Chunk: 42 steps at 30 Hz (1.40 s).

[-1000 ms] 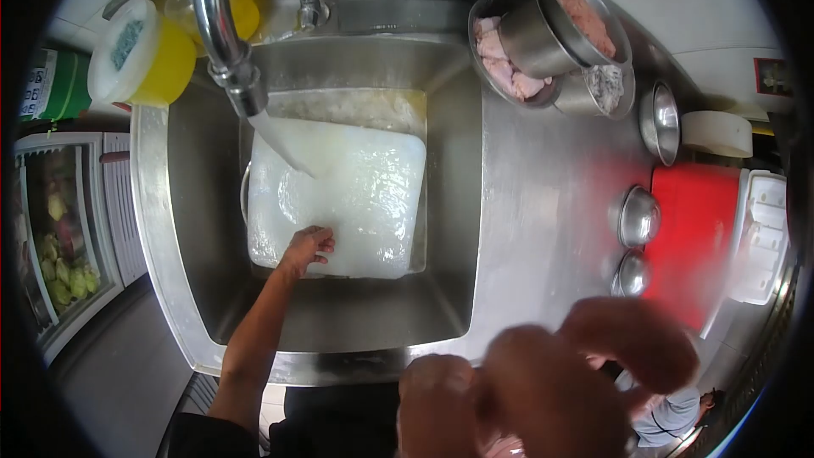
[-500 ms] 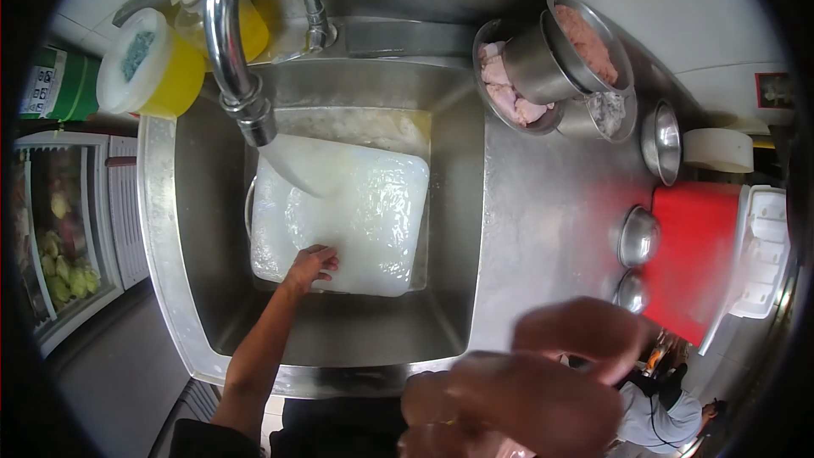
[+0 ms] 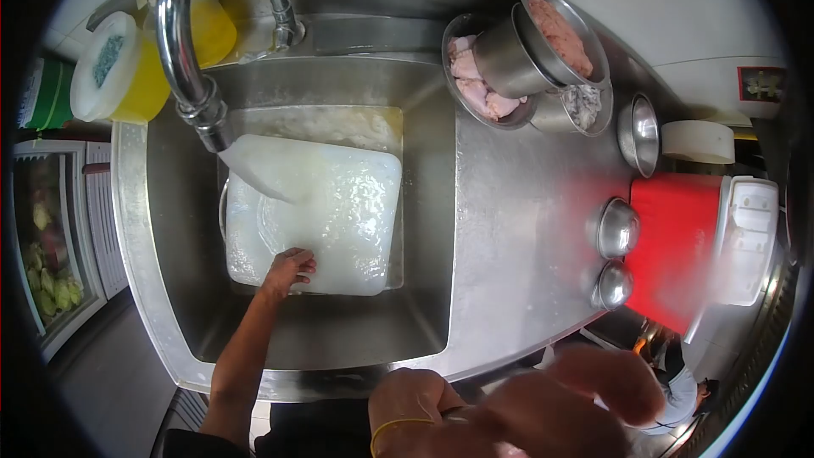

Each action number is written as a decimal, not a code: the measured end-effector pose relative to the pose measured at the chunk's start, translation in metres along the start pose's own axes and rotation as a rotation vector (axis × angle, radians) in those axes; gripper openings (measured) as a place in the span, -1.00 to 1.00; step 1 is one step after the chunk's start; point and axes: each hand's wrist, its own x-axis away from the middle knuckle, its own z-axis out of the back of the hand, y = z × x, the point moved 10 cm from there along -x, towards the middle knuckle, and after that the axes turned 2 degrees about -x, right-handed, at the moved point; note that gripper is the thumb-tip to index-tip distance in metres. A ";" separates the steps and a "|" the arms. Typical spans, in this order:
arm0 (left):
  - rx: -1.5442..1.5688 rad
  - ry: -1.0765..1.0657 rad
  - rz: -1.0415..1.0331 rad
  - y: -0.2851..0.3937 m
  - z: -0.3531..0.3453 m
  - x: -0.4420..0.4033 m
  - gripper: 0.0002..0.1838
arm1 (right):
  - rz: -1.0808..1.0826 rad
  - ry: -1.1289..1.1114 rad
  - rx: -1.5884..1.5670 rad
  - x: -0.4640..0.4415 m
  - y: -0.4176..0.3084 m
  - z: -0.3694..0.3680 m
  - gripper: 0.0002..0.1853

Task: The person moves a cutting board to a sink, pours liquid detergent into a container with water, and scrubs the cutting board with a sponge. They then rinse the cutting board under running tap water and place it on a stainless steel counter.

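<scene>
A wet white tub-like piece with rounded corners lies in the steel sink. Whether its base is up or it is brimful cannot be made out. Water streams onto it from the tap. My left hand is over its near edge, with the fingers loosely bent and a little apart, holding nothing visible. Close to the camera, at the bottom, my right hand is large and blurred. A yellow band circles that wrist. What its fingers hold, if anything, is hidden.
Bowls of raw meat and pink mince stand at the back of the counter. Metal bowls sit along its right side, by a red box. A yellow tub is at left. A person is beyond, lower right.
The view has shifted, so the sink and counter sit further left. My right hand has moved lower in view. My left hand stays over the tub-like piece's near edge. Water keeps running.
</scene>
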 end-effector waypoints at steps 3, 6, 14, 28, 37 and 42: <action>-0.017 0.017 -0.002 -0.001 0.003 0.002 -0.74 | 0.165 0.085 0.223 0.021 -0.010 -0.008 -0.78; -0.030 0.021 -0.002 0.001 0.003 0.004 -0.75 | -0.003 -0.366 0.214 0.059 -0.032 -0.015 -0.32; -0.024 0.002 0.003 -0.004 0.003 -0.002 -0.77 | 0.278 0.106 0.250 0.028 -0.020 -0.006 -0.75; -0.039 0.000 -0.037 0.016 -0.001 -0.001 -0.74 | -0.260 -0.297 0.270 0.009 0.008 -0.021 -0.78; -0.046 -0.038 -0.024 0.014 -0.003 -0.005 -0.75 | 0.231 0.131 0.295 0.024 -0.016 0.002 -0.50; 0.122 -0.081 -0.060 0.046 -0.012 0.006 -0.76 | 0.084 0.173 0.369 0.004 -0.015 0.036 -0.35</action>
